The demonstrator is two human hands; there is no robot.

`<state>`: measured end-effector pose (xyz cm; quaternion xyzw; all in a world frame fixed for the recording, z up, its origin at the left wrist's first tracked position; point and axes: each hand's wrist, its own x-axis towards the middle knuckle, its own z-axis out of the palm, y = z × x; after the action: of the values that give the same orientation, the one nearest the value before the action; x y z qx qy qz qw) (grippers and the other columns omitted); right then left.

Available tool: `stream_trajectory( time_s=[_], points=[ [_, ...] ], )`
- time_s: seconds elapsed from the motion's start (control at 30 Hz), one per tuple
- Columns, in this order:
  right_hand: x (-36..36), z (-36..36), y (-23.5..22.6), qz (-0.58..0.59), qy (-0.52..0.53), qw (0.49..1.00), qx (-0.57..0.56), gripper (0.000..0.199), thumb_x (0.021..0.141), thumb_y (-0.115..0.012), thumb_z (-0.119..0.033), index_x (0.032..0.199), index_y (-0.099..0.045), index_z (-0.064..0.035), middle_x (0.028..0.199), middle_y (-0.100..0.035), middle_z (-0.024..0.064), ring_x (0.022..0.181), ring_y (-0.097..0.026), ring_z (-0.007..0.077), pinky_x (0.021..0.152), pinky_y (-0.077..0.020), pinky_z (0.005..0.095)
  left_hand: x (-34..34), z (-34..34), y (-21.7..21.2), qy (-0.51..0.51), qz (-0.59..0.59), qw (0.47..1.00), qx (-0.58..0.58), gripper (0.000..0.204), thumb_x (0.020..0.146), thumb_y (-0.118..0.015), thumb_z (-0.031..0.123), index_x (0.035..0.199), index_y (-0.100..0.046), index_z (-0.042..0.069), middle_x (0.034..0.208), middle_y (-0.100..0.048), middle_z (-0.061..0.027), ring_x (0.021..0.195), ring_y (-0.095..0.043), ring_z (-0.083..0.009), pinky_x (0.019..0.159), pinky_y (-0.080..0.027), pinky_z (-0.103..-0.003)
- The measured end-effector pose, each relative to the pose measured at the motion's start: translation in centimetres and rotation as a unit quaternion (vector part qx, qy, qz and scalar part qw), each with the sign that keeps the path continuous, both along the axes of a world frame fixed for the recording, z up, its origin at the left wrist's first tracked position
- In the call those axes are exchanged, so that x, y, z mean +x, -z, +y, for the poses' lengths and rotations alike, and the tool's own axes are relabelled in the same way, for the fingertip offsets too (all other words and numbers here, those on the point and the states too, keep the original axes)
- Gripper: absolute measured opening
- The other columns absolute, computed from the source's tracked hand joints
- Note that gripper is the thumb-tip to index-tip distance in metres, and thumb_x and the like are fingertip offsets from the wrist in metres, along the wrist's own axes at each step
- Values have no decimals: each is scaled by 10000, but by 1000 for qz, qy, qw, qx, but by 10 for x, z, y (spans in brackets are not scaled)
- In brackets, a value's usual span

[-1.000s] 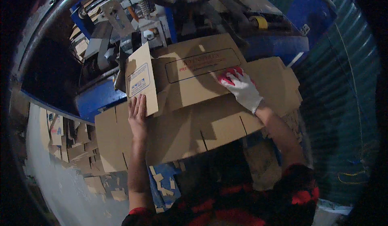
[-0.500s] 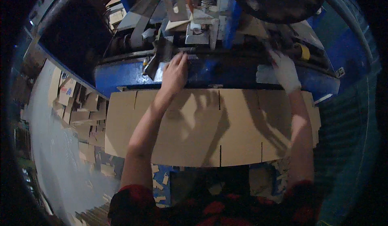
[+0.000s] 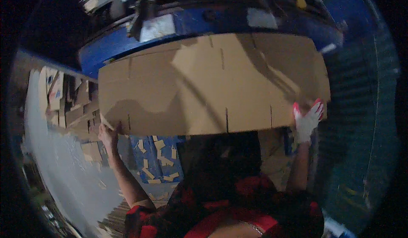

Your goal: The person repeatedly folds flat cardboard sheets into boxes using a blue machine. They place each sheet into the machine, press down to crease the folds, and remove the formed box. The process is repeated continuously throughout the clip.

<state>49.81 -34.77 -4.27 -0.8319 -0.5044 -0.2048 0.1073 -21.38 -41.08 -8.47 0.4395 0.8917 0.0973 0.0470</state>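
A wide brown cardboard sheet (image 3: 204, 89) with short slots along its long edges lies across the view in front of me. Another cardboard edge shows behind its far side. At the near left corner my bare left hand (image 3: 109, 135) is closed around the sheet's edge, and the corner bends up slightly there. My right hand (image 3: 308, 119), in a white glove with red fingertips, is at the near right corner. Its fingers are spread over the board and seem to touch it. Shadows fall across the sheet.
Beyond the sheet stands a blue machine (image 3: 195, 23) with a metal plate (image 3: 158, 27) on its front. Cardboard pieces (image 3: 70, 93) are piled at the left. Small cardboard scraps (image 3: 159, 153) litter a blue surface below the sheet.
Both hands have come back from the machine to the sheet's near corners, the left also moving outward. The view has tilted toward me, and the sheet's left end appears raised.
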Motion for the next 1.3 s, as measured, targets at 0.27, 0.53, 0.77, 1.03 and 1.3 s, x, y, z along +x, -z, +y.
stream_trajectory(
  time_s=[0.27,0.53,0.77,1.03,1.3],
  points=[
    [77,-47,93,576,-72,784,218,528,868,-636,-129,1333,-425,3,1291,-514,173,1206,-480,290,1038,-375,410,-24,20,9,-109,21,990,-86,882,553,-783,623,1229,-547,107,1264,-483,-203,1173,-474,-360,968,-390,-462],
    [-68,-31,-48,539,-150,731,390,472,875,-626,-99,1315,-460,-56,1290,-501,134,1161,-497,221,943,-453,376,-1,19,-20,-115,-31,986,-120,991,551,-763,673,1291,-489,73,1309,-451,-202,1254,-408,-355,1014,-366,-487],
    [-175,-2,-36,-59,-578,806,-110,418,885,-565,-215,1288,-499,-128,1315,-500,126,1239,-461,299,1072,-300,502,39,35,-45,-203,-123,969,-75,1082,549,-843,530,1396,-340,84,1417,-279,-205,1301,-296,-376,1037,-339,-473],
    [-150,-10,-29,-33,-626,766,-142,430,756,-540,-85,1183,-592,-95,1308,-499,144,1245,-440,371,1047,-289,602,61,-44,13,-258,-585,608,471,565,813,-723,124,1259,-439,-73,1107,-578,-192,992,-563,-317,911,-456,-406],
    [-105,-21,-55,-24,-590,799,-110,428,733,-550,-97,1153,-621,-141,1313,-471,154,1235,-433,389,1023,-330,578,177,-28,-57,62,-456,799,387,331,866,-581,-22,1196,-583,11,1223,-583,-193,1096,-588,-311,947,-467,-400]
  ],
)
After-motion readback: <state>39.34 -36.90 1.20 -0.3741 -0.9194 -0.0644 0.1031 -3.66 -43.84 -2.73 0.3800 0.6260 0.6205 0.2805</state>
